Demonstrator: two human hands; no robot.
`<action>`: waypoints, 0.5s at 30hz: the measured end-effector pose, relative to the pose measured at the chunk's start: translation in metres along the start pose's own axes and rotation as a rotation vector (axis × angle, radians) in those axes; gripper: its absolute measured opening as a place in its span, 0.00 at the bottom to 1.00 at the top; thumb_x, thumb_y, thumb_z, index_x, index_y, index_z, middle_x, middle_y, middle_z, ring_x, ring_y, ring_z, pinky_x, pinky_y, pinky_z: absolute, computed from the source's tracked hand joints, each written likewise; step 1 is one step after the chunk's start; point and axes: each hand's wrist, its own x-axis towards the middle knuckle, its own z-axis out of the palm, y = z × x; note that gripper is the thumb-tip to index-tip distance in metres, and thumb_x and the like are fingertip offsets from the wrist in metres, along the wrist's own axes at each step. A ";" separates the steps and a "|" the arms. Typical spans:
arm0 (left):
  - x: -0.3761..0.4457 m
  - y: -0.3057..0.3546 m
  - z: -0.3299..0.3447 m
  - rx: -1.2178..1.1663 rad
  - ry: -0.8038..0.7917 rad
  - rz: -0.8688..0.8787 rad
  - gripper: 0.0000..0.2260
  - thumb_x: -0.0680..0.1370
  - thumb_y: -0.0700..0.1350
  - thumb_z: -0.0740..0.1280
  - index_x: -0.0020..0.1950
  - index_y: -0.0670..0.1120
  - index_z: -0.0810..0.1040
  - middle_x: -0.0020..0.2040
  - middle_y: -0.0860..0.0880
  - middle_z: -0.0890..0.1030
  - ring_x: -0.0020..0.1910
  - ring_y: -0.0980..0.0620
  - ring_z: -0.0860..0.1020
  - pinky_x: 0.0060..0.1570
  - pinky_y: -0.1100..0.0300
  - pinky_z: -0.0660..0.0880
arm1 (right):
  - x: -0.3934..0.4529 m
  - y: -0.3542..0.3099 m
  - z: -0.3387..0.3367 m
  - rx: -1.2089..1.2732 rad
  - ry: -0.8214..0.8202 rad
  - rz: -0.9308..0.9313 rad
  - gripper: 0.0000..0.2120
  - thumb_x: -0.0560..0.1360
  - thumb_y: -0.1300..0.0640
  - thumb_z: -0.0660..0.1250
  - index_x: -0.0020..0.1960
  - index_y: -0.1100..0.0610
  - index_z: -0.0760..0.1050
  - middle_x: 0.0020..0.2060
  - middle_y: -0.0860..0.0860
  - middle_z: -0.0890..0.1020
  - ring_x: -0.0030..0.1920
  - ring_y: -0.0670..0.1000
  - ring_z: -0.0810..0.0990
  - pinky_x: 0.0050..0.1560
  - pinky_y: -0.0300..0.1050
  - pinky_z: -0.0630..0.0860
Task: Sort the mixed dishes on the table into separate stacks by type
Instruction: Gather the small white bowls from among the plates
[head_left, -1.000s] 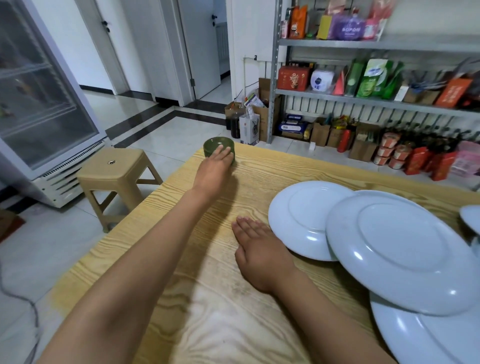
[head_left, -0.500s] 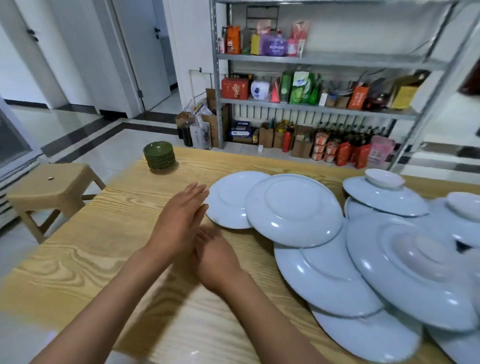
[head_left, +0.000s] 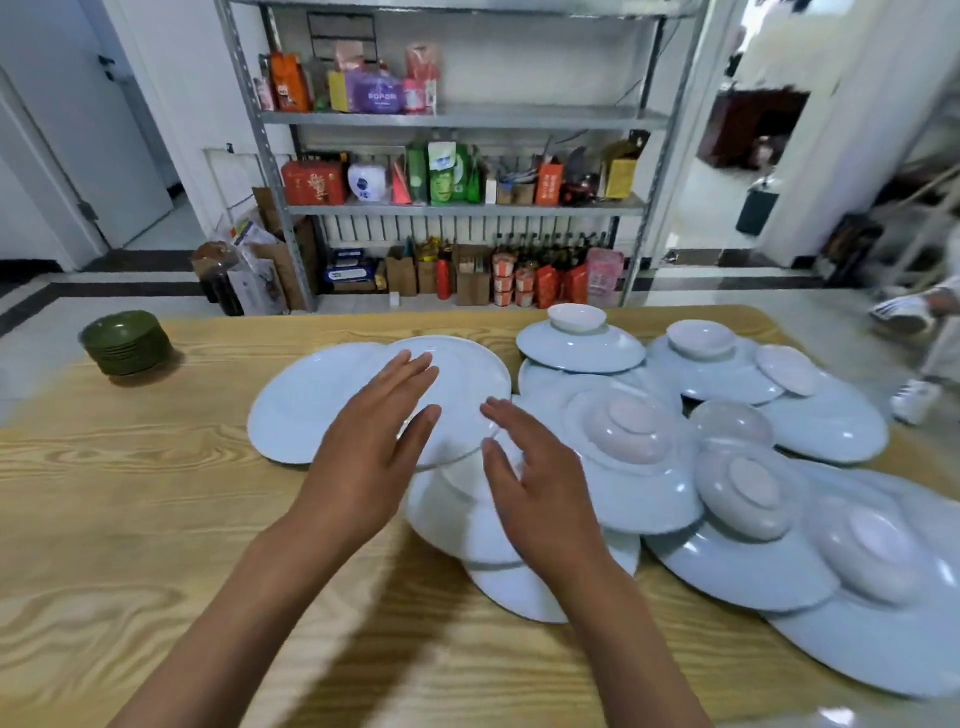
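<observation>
A stack of small green dishes (head_left: 126, 343) stands at the far left of the wooden table (head_left: 130, 519). Many white plates overlap across the middle and right, some face down. Small white bowls (head_left: 576, 317) sit on them, and one upturned small bowl (head_left: 750, 491) lies among them. My left hand (head_left: 371, 452) hovers open over the near edge of a large white plate (head_left: 457, 379). My right hand (head_left: 540, 483) is open beside it, above a lower plate (head_left: 467, 525). Neither hand holds anything.
A metal shelf rack (head_left: 457, 208) full of packets and boxes stands behind the table. Bags and cartons (head_left: 244, 280) sit on the floor at its left. Someone's feet in white shoes (head_left: 914, 400) are at the far right, past the table corner.
My left hand let go of the green dishes and came back to the middle. Both hands rose over the white plates. The view swung right, showing more plates.
</observation>
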 end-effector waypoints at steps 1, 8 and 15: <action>0.002 0.009 0.010 -0.010 -0.023 0.019 0.22 0.78 0.54 0.57 0.71 0.50 0.70 0.72 0.59 0.66 0.73 0.66 0.56 0.68 0.70 0.53 | 0.002 0.006 -0.018 -0.020 0.066 0.047 0.16 0.80 0.56 0.63 0.66 0.49 0.74 0.65 0.40 0.75 0.66 0.36 0.69 0.67 0.33 0.64; 0.003 0.049 0.073 -0.128 -0.124 0.079 0.20 0.80 0.53 0.59 0.72 0.52 0.69 0.72 0.59 0.66 0.73 0.69 0.55 0.69 0.74 0.51 | 0.015 0.042 -0.093 -0.153 0.303 0.340 0.20 0.77 0.54 0.68 0.67 0.52 0.73 0.65 0.47 0.76 0.64 0.48 0.72 0.57 0.35 0.63; 0.004 0.062 0.099 -0.143 -0.203 0.095 0.19 0.81 0.51 0.59 0.72 0.52 0.68 0.73 0.60 0.65 0.73 0.69 0.53 0.70 0.72 0.51 | 0.037 0.060 -0.105 -0.359 0.053 0.475 0.39 0.70 0.43 0.73 0.75 0.55 0.64 0.73 0.51 0.68 0.73 0.52 0.64 0.70 0.46 0.61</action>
